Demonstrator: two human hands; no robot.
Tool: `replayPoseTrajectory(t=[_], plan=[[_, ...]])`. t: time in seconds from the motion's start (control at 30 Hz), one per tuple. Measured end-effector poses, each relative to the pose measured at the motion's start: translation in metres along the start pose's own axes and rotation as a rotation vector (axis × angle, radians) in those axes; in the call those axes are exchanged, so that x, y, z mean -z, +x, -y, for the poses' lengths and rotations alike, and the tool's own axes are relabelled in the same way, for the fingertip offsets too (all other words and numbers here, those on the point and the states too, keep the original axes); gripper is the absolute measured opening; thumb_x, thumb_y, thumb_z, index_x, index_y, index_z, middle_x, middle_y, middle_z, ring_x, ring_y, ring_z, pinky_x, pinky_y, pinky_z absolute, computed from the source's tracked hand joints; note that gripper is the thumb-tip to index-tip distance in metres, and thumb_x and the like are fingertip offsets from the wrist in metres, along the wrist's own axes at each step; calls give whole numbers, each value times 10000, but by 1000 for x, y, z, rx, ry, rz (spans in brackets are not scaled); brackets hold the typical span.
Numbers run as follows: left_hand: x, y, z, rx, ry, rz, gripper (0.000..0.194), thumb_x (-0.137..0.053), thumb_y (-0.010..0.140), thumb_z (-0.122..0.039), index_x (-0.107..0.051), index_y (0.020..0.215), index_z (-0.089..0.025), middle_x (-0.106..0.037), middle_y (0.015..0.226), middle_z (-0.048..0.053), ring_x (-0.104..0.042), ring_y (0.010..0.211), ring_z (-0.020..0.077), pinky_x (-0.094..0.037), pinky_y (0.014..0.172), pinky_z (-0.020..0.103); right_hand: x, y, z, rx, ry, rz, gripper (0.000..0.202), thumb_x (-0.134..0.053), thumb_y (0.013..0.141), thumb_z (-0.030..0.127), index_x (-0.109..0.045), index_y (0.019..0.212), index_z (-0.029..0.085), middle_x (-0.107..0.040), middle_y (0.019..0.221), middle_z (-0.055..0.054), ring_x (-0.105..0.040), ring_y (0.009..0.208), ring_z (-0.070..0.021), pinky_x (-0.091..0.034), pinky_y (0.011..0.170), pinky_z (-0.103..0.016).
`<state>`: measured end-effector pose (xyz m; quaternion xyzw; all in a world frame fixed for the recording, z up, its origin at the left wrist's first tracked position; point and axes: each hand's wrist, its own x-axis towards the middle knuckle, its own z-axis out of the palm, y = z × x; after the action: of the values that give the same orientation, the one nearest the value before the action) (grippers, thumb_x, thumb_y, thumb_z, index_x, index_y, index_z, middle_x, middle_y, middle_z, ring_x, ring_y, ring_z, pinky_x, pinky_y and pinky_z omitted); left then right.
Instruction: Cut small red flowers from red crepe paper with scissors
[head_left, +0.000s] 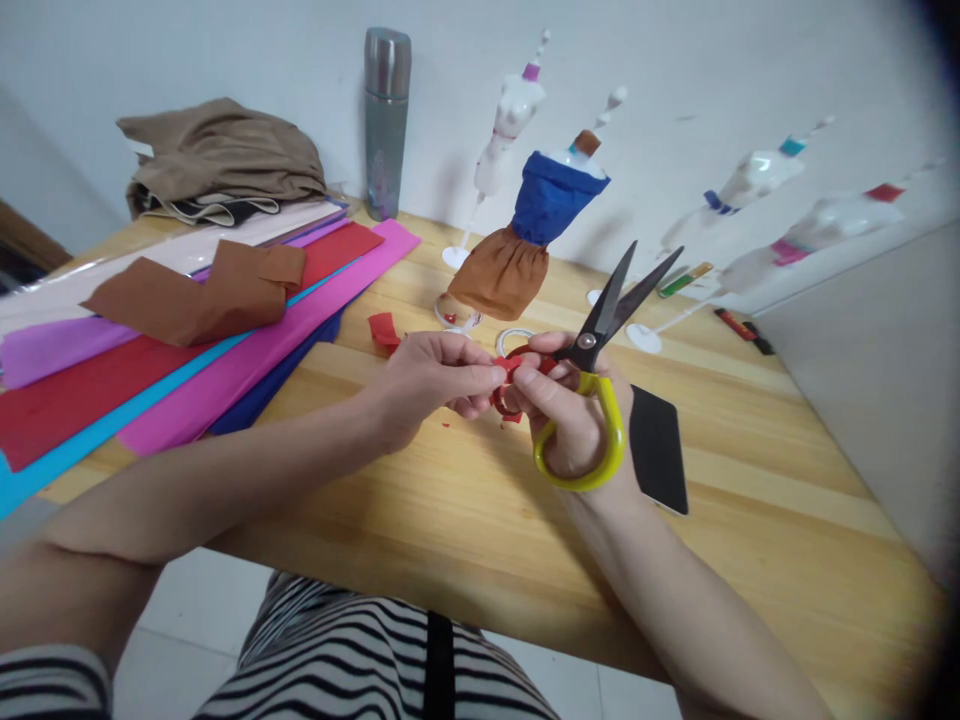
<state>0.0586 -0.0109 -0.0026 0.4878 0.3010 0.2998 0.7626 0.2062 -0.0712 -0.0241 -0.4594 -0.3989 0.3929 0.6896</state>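
Observation:
Over the middle of the table, my left hand (pixel 431 385) pinches one end of a thin red strip (pixel 508 366) that looks like crepe paper or cloth. My right hand (pixel 564 408) grips the other part of it between thumb and fingertips, and the strip curls down below. Yellow-handled scissors (pixel 600 345) hang on that same hand, one loop around the thumb, the blades parted and pointing up and away. A red scrap (pixel 384 331) lies left of my hands. Behind them stands a small mannequin with a blue top (pixel 556 195) and a gathered brown skirt (pixel 501 270).
Coloured sheets (pixel 300 325) with a brown piece (pixel 217 295) on top cover the left side. A folded brown garment (pixel 225 160) and a bottle (pixel 386 130) stand behind. Several white mannequins (pixel 757 180) line the wall. A black phone-like slab (pixel 658 448) lies at right.

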Motion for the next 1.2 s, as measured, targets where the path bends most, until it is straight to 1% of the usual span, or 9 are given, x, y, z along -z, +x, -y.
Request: replayPoseTrajectory(t=[0.2, 0.27, 0.4, 0.57, 0.67, 0.77, 0.93, 1.07, 1.2], plan=[[2, 0, -5, 30, -117, -121, 283, -695, 825, -319, -670, 659, -91, -644, 648, 33, -607, 521, 93, -490, 493, 199, -1, 2, 2, 22, 13, -53, 278, -887, 673, 260, -696, 876, 270, -625, 620, 62, -517, 457, -102, -364, 449, -262], [0, -1, -5, 19, -109, -110, 253, -735, 781, -317, -673, 681, -93, -648, 659, 29, -601, 524, 94, -494, 488, 205, -2, 2, 3, 15, 24, -75, 290, -884, 660, 247, -688, 872, 265, -610, 599, 68, -502, 442, -97, -346, 439, -255], [-6, -4, -3, 16, 25, -46, 175, -808, 664, -187, -652, 719, -132, -651, 593, -3, -596, 540, 93, -494, 505, 190, -5, 0, 2, -31, 59, -72, 285, -870, 647, 237, -683, 859, 265, -602, 584, 72, -502, 441, -101, -377, 443, -260], [-10, -5, -2, -19, 63, -79, 128, -708, 722, -127, -606, 646, -143, -625, 526, -18, -554, 487, 67, -459, 497, 175, -8, -4, -1, -64, 100, -12, 255, -849, 673, 242, -688, 870, 263, -610, 588, 71, -521, 460, -112, -426, 455, -267], [-6, -3, -2, -18, 70, -64, 134, -692, 720, -129, -608, 617, -147, -634, 528, -14, -557, 481, 70, -463, 500, 187, -5, -2, -1, -29, 90, 0, 227, -827, 695, 232, -696, 880, 250, -623, 589, 70, -522, 445, -100, -394, 437, -247], [-2, -1, -3, -16, 80, -36, 142, -684, 710, -123, -610, 592, -149, -633, 521, -13, -557, 477, 70, -459, 497, 187, 1, 1, 3, 42, 34, -28, 217, -821, 711, 230, -711, 897, 250, -693, 654, 52, -535, 448, -93, -400, 442, -247], [-2, -2, -6, 9, 142, -19, 136, -681, 700, -118, -601, 593, -144, -618, 491, -20, -537, 449, 68, -453, 481, 183, 5, 2, 13, 64, -116, 34, 274, -868, 682, 260, -733, 920, 278, -768, 785, 17, -588, 532, -135, -484, 514, -300], [-5, -2, -9, 39, 217, -31, 157, -656, 688, -73, -578, 574, -146, -588, 460, -29, -531, 441, 66, -443, 478, 177, 0, -2, 20, 22, -216, 92, 267, -865, 677, 201, -731, 874, 322, -731, 725, 32, -616, 608, -167, -518, 579, -326], [-5, -1, -10, 53, 256, -11, 152, -666, 669, -70, -574, 577, -151, -587, 460, -24, -537, 448, 72, -444, 476, 175, -1, -1, 17, 18, -200, 84, 241, -835, 678, 174, -730, 850, 305, -666, 641, 48, -551, 537, -148, -469, 526, -312]])
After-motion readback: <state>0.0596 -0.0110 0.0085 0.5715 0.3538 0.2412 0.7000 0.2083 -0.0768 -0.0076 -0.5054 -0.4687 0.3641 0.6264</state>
